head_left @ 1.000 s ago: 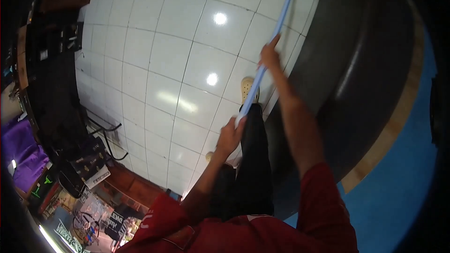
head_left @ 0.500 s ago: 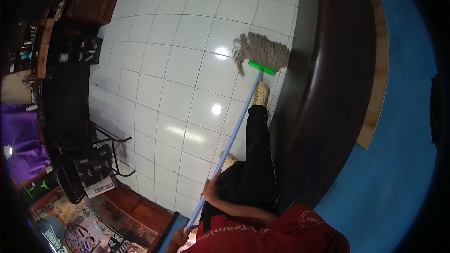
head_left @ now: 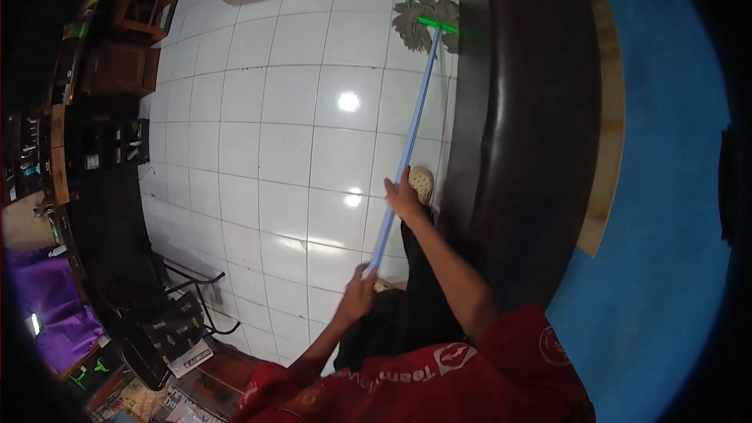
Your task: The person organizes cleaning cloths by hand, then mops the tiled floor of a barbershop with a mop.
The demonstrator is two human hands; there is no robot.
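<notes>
Mop (head_left: 417, 110): pale-blue straight handle, bright green crossbar (head_left: 430, 22), grey-brown strand head (head_left: 408, 25). The handle is slender and smooth, slightly glossy along its length. The crossbar is set across the far end of the handle and lies over the strands. The strands are fanned out in separate, ragged locks on both sides of the crossbar. Location: the head rests on the white tiled floor (head_left: 282, 145), at the side of the dark padded bench (head_left: 540, 110); contact with the bench cannot be determined. Right hand (head_left: 403, 197): fingers wrapped around the handle, near the cream clog (head_left: 422, 182). Left hand (head_left: 359, 293): grasping the handle at its near end, closer to the body.
</notes>
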